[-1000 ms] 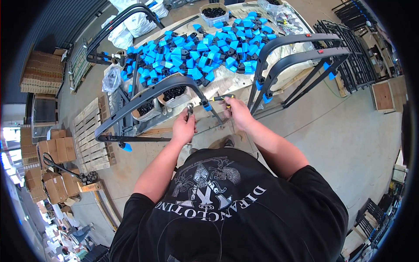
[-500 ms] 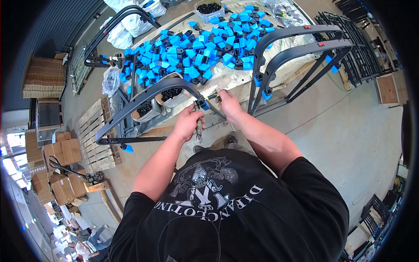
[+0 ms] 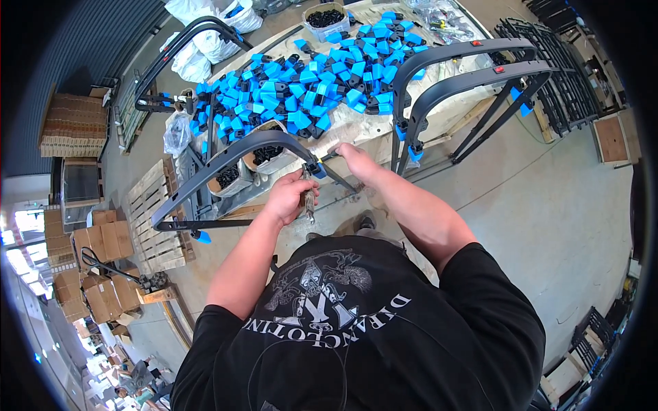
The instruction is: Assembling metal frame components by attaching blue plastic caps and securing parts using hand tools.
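Observation:
A dark grey curved tubular frame [image 3: 226,154] leans at the near edge of the table, with a blue-capped joint [image 3: 319,170] at its right end. Just below that joint, my left hand [image 3: 288,197] is closed round a worn silvery metal hand tool [image 3: 308,198], whose exact kind I cannot make out. To the right of the joint, my right hand [image 3: 355,161] has its fingers curled together on a slim dark tool, mostly hidden by the hand. This tool points left toward the joint.
Many blue-and-black plastic parts [image 3: 301,85] cover the table [image 3: 373,127]. Bins of small black pieces [image 3: 271,151] stand at its near edge. Two more curved frames [image 3: 473,79] rise at right. A wooden pallet [image 3: 154,212] and cardboard boxes [image 3: 103,240] lie left.
My right hand has turned and its fingers sit closer to the table edge; the yellow bit beside it no longer shows. My left hand has shifted slightly left and down with the metal tool.

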A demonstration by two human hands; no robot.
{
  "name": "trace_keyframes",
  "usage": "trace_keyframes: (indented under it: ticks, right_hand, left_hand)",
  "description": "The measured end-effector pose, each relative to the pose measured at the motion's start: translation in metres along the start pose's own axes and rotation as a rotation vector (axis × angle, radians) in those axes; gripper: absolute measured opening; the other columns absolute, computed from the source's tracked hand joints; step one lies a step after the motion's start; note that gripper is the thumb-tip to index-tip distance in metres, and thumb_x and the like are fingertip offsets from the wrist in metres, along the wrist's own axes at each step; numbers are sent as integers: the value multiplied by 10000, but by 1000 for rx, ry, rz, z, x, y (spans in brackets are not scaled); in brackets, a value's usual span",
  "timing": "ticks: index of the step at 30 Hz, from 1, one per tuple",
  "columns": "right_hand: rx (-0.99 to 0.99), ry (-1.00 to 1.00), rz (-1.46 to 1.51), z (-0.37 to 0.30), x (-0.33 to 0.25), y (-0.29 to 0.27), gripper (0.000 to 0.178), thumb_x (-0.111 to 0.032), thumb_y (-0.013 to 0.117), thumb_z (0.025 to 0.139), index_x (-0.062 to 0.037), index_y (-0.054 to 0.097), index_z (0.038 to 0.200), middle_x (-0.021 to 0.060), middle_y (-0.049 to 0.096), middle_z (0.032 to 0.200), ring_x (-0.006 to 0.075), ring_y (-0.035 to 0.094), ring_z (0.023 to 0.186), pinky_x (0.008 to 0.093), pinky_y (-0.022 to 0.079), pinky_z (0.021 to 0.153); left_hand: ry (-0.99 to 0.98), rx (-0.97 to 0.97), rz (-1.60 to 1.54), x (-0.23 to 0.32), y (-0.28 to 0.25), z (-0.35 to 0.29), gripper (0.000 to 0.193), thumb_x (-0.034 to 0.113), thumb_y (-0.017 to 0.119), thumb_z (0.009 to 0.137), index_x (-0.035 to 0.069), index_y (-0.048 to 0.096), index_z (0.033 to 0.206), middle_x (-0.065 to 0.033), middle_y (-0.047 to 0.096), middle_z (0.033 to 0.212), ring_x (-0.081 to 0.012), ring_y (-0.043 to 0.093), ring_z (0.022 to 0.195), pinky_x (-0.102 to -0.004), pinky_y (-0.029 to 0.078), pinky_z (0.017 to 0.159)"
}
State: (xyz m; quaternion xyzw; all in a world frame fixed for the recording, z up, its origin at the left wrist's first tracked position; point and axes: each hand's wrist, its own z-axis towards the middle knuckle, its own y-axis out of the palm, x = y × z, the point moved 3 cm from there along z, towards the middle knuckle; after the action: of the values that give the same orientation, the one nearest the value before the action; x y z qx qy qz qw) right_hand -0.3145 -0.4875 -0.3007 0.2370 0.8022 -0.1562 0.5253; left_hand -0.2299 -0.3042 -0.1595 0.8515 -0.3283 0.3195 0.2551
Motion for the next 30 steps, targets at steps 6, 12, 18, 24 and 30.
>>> trace_keyframes:
  ticks: [6, 12, 18, 24, 30]
  right_hand:
    - [-340, 550, 10, -40, -83, -2, 500, -484, 463, 996, -17, 623, 918, 172, 683, 810, 231, 598, 558, 353, 413, 522]
    - [-273, 500, -6, -34, -85, -2, 442, -427, 509, 1013, -5, 614, 933, 161, 659, 755, 196, 507, 457, 363, 370, 460]
    - [-123, 144, 0, -17, -52, 1, 443, -434, 506, 1016, -8, 615, 1060, 134, 653, 799, 192, 585, 547, 348, 421, 480]
    - [-142, 481, 94, -31, -77, 15, 450, -403, 492, 1020, 3, 485, 1214, 133, 637, 793, 207, 565, 533, 363, 432, 471]
    - [124, 166, -42, -18, -43, 17, 461, -382, 511, 1011, 8, 432, 1244, 115, 611, 839, 203, 565, 621, 333, 427, 503]
  left_hand:
    - [209, 59, 191, -39, -16, 11, 359, 127, 643, 928, -41, 532, 1225, -163, 675, 979, -251, 692, 874, -383, 580, 731]
    - [172, 420, 1196, -43, -12, 43, 325, 215, 721, 817, -38, 622, 997, -181, 706, 888, -239, 691, 796, -377, 543, 734]
    - [-199, -265, -238, -28, -23, 28, 269, 223, 671, 878, 7, 603, 1023, -97, 685, 827, -208, 675, 698, -295, 500, 589]
    - [-106, 61, 948, -42, -16, 49, 214, 154, 634, 890, -16, 585, 1011, -118, 676, 781, -237, 679, 640, -357, 542, 528]
    - [-30, -252, -147, -40, -17, 38, 210, 168, 609, 898, -8, 629, 1010, -141, 725, 869, -250, 728, 709, -301, 488, 497]
